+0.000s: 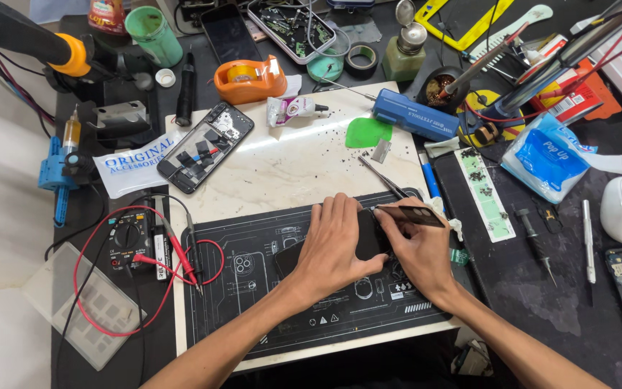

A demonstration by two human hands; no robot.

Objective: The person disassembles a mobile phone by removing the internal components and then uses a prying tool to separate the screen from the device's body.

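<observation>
Phone, dark and flat, lying on the black printed work mat that covers the near part of a pale marble slab; head view, the only one given. The left hand lies palm-down across the phone with fingers spread and close together over its back, pressing it to the mat rather than gripping it; most of the phone is hidden beneath this hand, so only a dark corner to the left and a strip between the hands show. The right hand is pinched shut on a thin dark strip, thumb and forefinger closed at its left end where it meets the phone's upper edge; whether the strip is attached to the phone or already free cannot be told. Judged from its shape, the phone is light, rigid and smooth-faced, likely to slide on a hard surface but steadied here by the mat; best held by its long edges or flat under the palm, away from any glass. The strip looks thin and easily bent or cracked, suited to a light fingertip hold at one end. Nearby: tweezers just beyond the fingers, a second opened phone on the slab, a multimeter with red leads to the left, an orange tape dispenser and a blue tool farther back.
</observation>
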